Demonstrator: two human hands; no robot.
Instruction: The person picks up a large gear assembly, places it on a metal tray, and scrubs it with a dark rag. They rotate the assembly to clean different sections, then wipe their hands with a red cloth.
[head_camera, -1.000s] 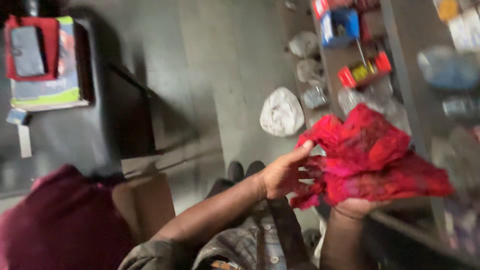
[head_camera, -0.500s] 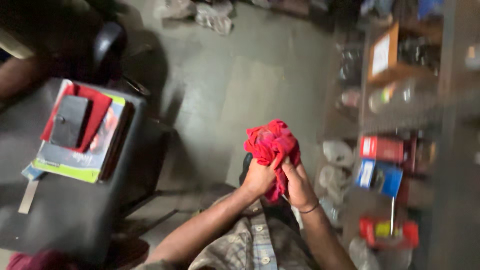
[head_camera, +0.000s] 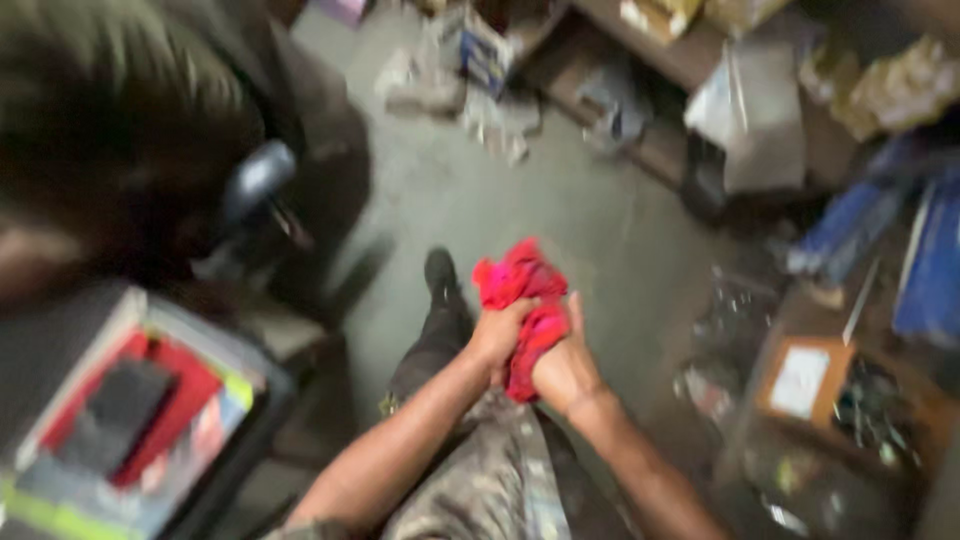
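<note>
A crumpled red cloth (head_camera: 520, 290) is bunched between both of my hands above the grey floor. My left hand (head_camera: 497, 335) grips its left side with the fingers curled in. My right hand (head_camera: 566, 370) presses against its right side, palm on the fabric. The cloth's top sticks up above my fingers. Below my arms I see my patterned trousers (head_camera: 490, 480) and one dark shoe (head_camera: 440, 275). The whole view is motion-blurred.
A dark table at lower left carries a stack of books and a red folder (head_camera: 150, 420). A person's dark shape (head_camera: 120, 130) fills the upper left. Cluttered shelves, boxes (head_camera: 800, 380) and bags line the right and the top. Bare grey floor (head_camera: 560, 200) lies ahead.
The cloth was spread wide between my hands, then was gathered into a tight bundle. The camera has swung, so the table sits lower left and the shelves farther right.
</note>
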